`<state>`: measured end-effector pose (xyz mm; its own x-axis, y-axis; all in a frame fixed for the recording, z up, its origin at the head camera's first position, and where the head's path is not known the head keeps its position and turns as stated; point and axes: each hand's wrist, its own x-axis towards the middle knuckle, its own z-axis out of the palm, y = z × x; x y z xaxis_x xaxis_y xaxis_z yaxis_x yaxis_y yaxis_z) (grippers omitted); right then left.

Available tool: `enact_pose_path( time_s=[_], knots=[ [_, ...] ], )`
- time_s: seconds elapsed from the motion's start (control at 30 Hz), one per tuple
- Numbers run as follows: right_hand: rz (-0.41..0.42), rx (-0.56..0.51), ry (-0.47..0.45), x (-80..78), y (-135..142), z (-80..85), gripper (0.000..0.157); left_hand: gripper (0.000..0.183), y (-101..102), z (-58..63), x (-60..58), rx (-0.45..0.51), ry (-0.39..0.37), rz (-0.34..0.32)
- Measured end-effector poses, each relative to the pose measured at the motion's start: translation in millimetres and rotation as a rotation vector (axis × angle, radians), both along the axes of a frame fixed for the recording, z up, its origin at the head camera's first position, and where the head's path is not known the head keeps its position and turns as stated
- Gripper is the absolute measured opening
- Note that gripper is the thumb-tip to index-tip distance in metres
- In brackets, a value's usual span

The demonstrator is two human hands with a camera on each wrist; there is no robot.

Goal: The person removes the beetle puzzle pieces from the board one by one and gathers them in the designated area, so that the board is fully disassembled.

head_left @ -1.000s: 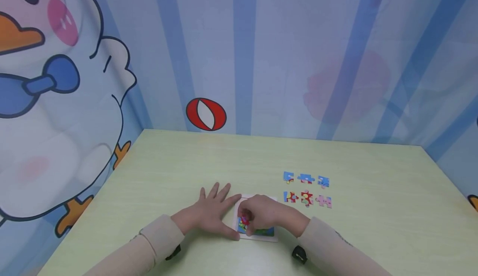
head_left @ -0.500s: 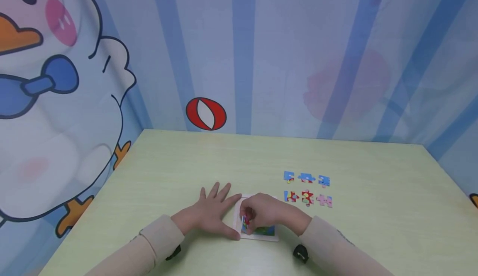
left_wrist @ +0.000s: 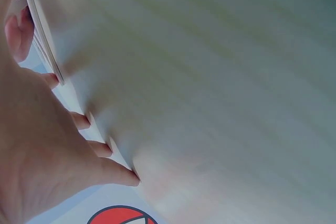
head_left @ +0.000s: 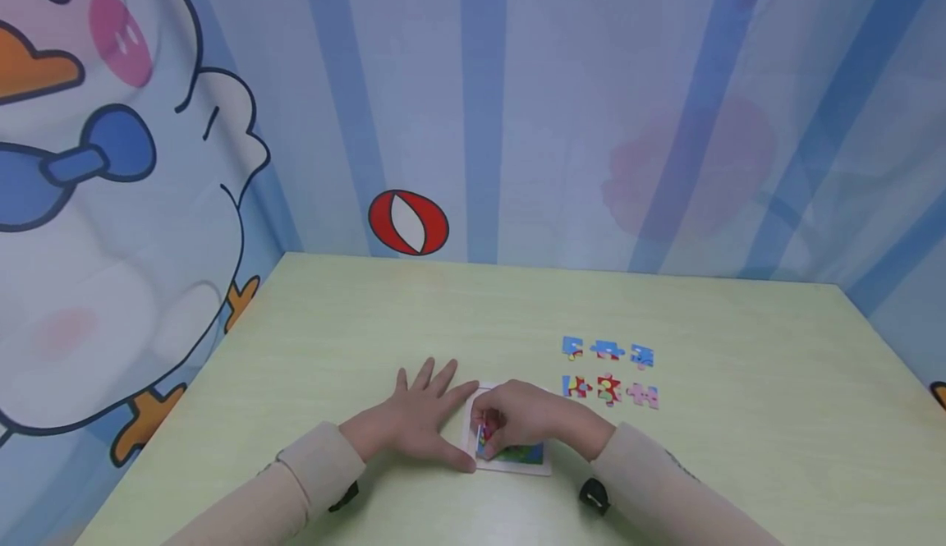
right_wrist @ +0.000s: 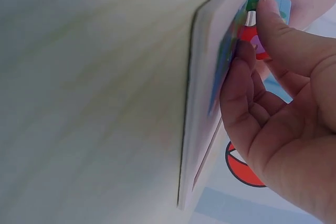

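Note:
My left hand (head_left: pixel 417 423) lies with fingers spread on the table, its thumb and index finger against the left edge of a white-rimmed puzzle board (head_left: pixel 510 470). Over that board, my right hand (head_left: pixel 521 417) pinches a puzzle piece (right_wrist: pixel 251 34) between thumb and fingers. Red, purple, green and light blue show on the piece, which stands tilted up at the board's left side. Along the board's lower part, a green and blue picture (head_left: pixel 523 453) is visible. The right hand hides much of the board in the head view.
Several loose puzzle pieces lie in two rows to the right of the board, among them a red one (head_left: pixel 609 389), a pink one (head_left: pixel 642 396) and a blue one (head_left: pixel 608 350). Behind the pale table (head_left: pixel 369 308) hangs a striped blue curtain (head_left: pixel 562 119).
The puzzle piece in my right hand has tipped up from a flatter position, with the fingers shifting only slightly. My left hand has stayed in place at the board's edge.

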<state>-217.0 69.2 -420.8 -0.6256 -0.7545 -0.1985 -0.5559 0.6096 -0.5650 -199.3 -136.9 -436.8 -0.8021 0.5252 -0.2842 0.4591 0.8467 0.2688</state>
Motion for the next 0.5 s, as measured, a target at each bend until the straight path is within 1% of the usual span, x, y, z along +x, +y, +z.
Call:
enact_pose_path(
  time_s=[0.3, 0.43, 0.5],
  knots=[
    [0.011, 0.009, 0.016, 0.8, 0.8, 1.0, 0.021, 0.104, 0.4, 0.6, 0.9, 0.004, -0.005, 0.000],
    [-0.008, 0.019, 0.017, 1.8, -0.3, 1.2, 0.018, 0.104, 0.3, 0.8, 0.6, 0.005, -0.013, 0.005],
    [-0.028, 0.021, 0.000, 3.1, -0.7, 1.9, 0.017, 0.104, 0.3, 1.1, 0.6, 0.003, -0.017, 0.009]
  ],
)
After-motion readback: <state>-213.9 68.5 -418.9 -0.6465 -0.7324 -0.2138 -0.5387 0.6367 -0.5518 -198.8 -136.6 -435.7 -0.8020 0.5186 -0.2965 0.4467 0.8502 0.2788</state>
